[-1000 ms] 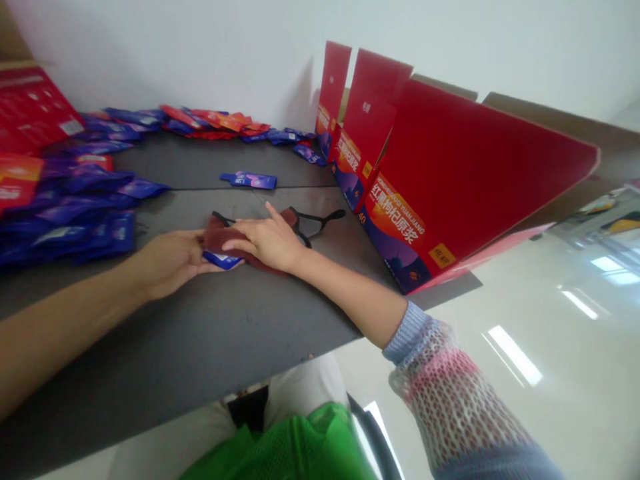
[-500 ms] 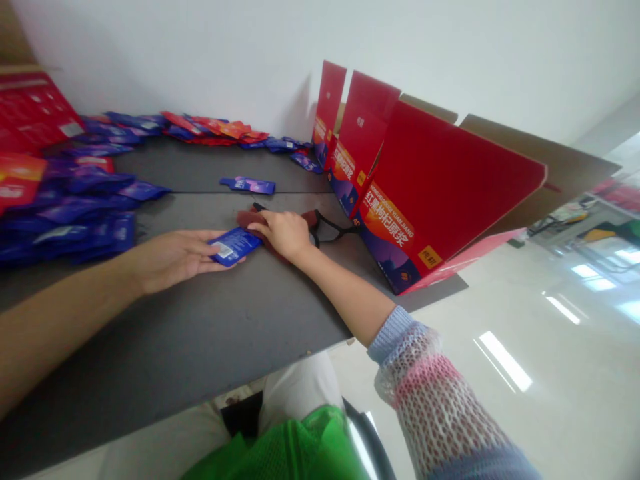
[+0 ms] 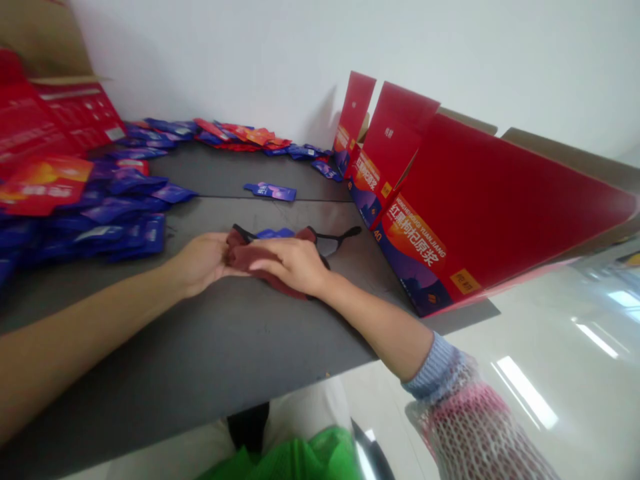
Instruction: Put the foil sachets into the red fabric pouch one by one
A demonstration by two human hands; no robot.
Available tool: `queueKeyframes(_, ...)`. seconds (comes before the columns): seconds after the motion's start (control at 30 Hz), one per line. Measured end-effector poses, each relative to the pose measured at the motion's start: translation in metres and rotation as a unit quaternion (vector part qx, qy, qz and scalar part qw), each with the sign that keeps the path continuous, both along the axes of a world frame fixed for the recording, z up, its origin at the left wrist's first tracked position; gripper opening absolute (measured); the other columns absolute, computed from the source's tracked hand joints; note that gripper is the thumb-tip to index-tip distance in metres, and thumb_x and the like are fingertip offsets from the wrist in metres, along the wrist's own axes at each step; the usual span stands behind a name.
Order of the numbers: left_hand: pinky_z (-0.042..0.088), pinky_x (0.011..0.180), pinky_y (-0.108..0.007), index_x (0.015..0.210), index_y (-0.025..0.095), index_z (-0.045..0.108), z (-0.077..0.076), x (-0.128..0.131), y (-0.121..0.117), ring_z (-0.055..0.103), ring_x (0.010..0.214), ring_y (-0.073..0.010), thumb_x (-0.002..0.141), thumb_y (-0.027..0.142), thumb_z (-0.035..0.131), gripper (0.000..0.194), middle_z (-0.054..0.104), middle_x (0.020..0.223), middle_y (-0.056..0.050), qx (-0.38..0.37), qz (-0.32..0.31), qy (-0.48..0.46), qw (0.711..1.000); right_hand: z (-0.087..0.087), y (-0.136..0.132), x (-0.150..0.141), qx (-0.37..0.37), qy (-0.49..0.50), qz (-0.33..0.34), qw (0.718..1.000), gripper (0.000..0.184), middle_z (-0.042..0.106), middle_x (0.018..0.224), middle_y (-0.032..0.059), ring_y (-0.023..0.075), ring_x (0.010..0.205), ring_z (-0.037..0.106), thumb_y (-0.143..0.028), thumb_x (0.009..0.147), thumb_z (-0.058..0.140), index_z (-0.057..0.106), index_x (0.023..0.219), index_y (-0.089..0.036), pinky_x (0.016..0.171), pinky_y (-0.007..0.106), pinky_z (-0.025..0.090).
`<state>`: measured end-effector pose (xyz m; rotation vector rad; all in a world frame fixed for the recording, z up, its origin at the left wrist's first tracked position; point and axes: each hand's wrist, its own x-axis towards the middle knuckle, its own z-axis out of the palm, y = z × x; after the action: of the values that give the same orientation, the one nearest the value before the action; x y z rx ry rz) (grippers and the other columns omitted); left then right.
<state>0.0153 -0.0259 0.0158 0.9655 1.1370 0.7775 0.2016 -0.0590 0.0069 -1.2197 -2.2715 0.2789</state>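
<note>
A crumpled reddish-brown cloth [image 3: 290,285] lies between my hands on the grey table. My left hand [image 3: 203,263] grips its left end, with the fingertips partly hidden. Over its top, my right hand [image 3: 295,263] holds it with fingers pointing left. A thin black piece [image 3: 343,236], a strap or a frame, I cannot tell which, sticks out to the right of the cloth. Just behind my right hand, a blue pouch [image 3: 275,233] shows in part. Farther back, another blue-purple pouch [image 3: 271,191] lies flat by itself.
Red cartons [image 3: 415,247] with raised flaps stand along the right. At the left are a pile of blue pouches [image 3: 120,230], an orange-red pouch [image 3: 55,183] and an open red box [image 3: 75,113]. A row of pouches [image 3: 240,135] runs along the wall.
My left hand has let go of the blue pouch and now grips the cloth. The cloth is nearer to me, with my right hand still on it. The view has shifted left.
</note>
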Motion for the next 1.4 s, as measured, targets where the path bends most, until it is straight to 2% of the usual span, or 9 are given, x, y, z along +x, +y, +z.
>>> queueKeyframes(0.1, 0.059, 0.073, -0.032, 0.087, 0.006, 0.067, 0.001, 0.002, -0.001, 0.066, 0.063, -0.0155, 0.08, 0.001, 0.051, 0.019, 0.074, 0.073, -0.008, 0.008, -0.004, -0.001, 1.0, -0.001, 0.0, -0.007, -0.042, -0.021, 0.019, 0.999, 0.041, 0.068, 0.135, -0.0029, 0.0156, 0.127, 0.062, -0.05, 0.102, 0.048, 0.063, 0.137, -0.034, 0.104, 0.025, 0.047)
queueKeyframes(0.37, 0.063, 0.073, -0.04, 0.111, 0.005, 0.069, -0.005, 0.0, 0.0, 0.075, 0.077, -0.025, 0.083, 0.01, 0.059, 0.03, 0.077, 0.092, -0.017, 0.013, -0.004, -0.007, 1.0, -0.005, 0.029, 0.006, -0.037, -0.14, -0.157, 0.977, 0.047, 0.077, 0.115, 0.0081, 0.026, 0.108, 0.071, -0.058, 0.101, 0.044, 0.069, 0.129, -0.029, 0.09, 0.035, 0.053)
queueKeyframes(0.47, 0.063, 0.071, -0.039, 0.118, 0.003, 0.067, -0.008, -0.003, 0.003, 0.075, 0.074, -0.0256, 0.082, 0.008, 0.058, 0.037, 0.076, 0.091, -0.019, 0.015, -0.018, -0.01, 1.0, -0.005, 0.039, 0.019, -0.032, -0.166, -0.227, 0.959, 0.044, 0.078, 0.108, 0.0112, 0.0264, 0.105, 0.072, -0.054, 0.101, 0.047, 0.071, 0.123, -0.025, 0.098, 0.04, 0.049)
queueKeyframes(0.6, 0.063, 0.066, -0.04, 0.119, -0.001, 0.066, -0.012, 0.004, 0.002, 0.074, 0.067, -0.026, 0.077, 0.004, 0.054, 0.044, 0.075, 0.085, -0.019, 0.012, 0.005, 0.009, 1.0, -0.008, 0.052, 0.045, -0.013, -0.113, -0.28, 0.953, 0.037, 0.078, 0.107, 0.009, 0.0263, 0.106, 0.071, -0.048, 0.101, 0.051, 0.074, 0.116, -0.024, 0.117, 0.05, 0.03)
queueKeyframes(0.73, 0.061, 0.066, -0.034, 0.108, 0.005, 0.073, -0.018, 0.015, -0.008, 0.071, 0.065, -0.02, 0.072, 0.006, 0.055, 0.04, 0.075, 0.082, -0.011, 0.083, 0.098, 0.044, 0.991, -0.01, 0.06, 0.065, 0.015, 0.072, -0.322, 0.944, 0.041, 0.078, 0.108, 0.0094, 0.0272, 0.105, 0.071, -0.051, 0.1, 0.05, 0.074, 0.115, -0.021, 0.099, 0.04, 0.047)
queueKeyframes(0.87, 0.059, 0.065, -0.03, 0.103, 0.004, 0.072, -0.013, 0.012, -0.01, 0.071, 0.066, -0.019, 0.073, 0.002, 0.055, 0.034, 0.075, 0.081, -0.009, 0.062, 0.073, 0.02, 0.995, -0.003, 0.043, 0.047, 0.043, 0.259, -0.219, 0.94, 0.053, 0.078, 0.108, 0.0051, 0.0221, 0.1, 0.071, -0.055, 0.102, 0.04, 0.072, 0.116, -0.016, 0.086, 0.031, 0.053)
queueKeyframes(0.93, 0.06, 0.065, -0.03, 0.099, 0.002, 0.07, -0.007, 0.007, -0.007, 0.071, 0.068, -0.0193, 0.076, -0.002, 0.053, 0.03, 0.075, 0.082, -0.012, 0.027, 0.048, 0.001, 0.998, 0.001, 0.026, 0.027, 0.035, 0.272, -0.175, 0.945, 0.055, 0.077, 0.111, 0.0037, 0.0205, 0.102, 0.071, -0.057, 0.103, 0.037, 0.071, 0.12, -0.017, 0.087, 0.03, 0.053)
queueKeyframes(1.17, 0.057, 0.058, -0.025, 0.087, 0.006, 0.072, 0.0, -0.002, -0.009, 0.067, 0.062, -0.0164, 0.076, 0.01, 0.064, 0.014, 0.075, 0.073, -0.009, 0.03, -0.03, 0.004, 0.999, -0.002, -0.009, -0.016, 0.0, -0.005, -0.027, 1.0, 0.04, 0.068, 0.136, -0.0009, 0.0181, 0.127, 0.062, -0.048, 0.102, 0.051, 0.063, 0.135, -0.03, 0.119, 0.037, 0.034)
queueKeyframes(1.4, 0.05, 0.052, -0.02, 0.082, 0.007, 0.074, -0.002, -0.001, -0.007, 0.063, 0.057, -0.0144, 0.063, 0.008, 0.066, 0.02, 0.073, 0.067, -0.006, 0.02, -0.059, 0.012, 0.998, 0.007, -0.005, -0.005, -0.037, -0.062, 0.046, 0.996, 0.042, 0.071, 0.128, 0.0022, 0.0223, 0.122, 0.064, -0.054, 0.099, 0.053, 0.067, 0.13, -0.031, 0.101, 0.032, 0.045)
